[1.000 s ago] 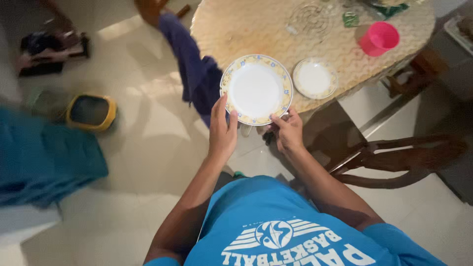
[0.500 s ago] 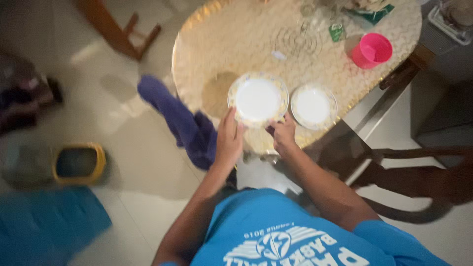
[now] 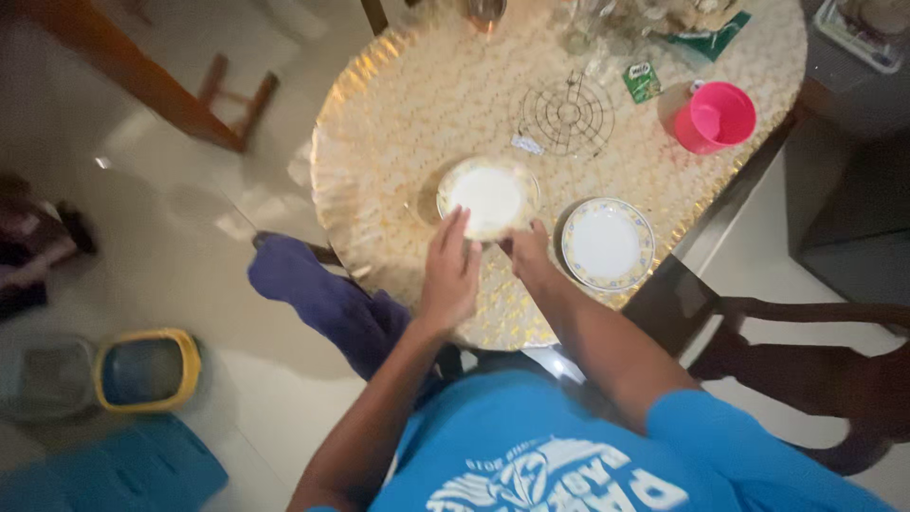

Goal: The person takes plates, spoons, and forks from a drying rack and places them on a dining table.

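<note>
A round table (image 3: 398, 123) with a gold patterned top fills the upper middle of the view, and a purple cloth (image 3: 322, 299) hangs off its near edge. On the table, a white plate with a yellow rim (image 3: 487, 196) lies flat near the front. The left hand (image 3: 451, 270) holds its near left rim, fingers laid over the edge; the right hand (image 3: 526, 254) pinches the near right rim. Just right sits a second, similar plate (image 3: 608, 244), apart. Farther back: a wire trivet (image 3: 566, 116) and a pink cup (image 3: 716, 118)
</note>
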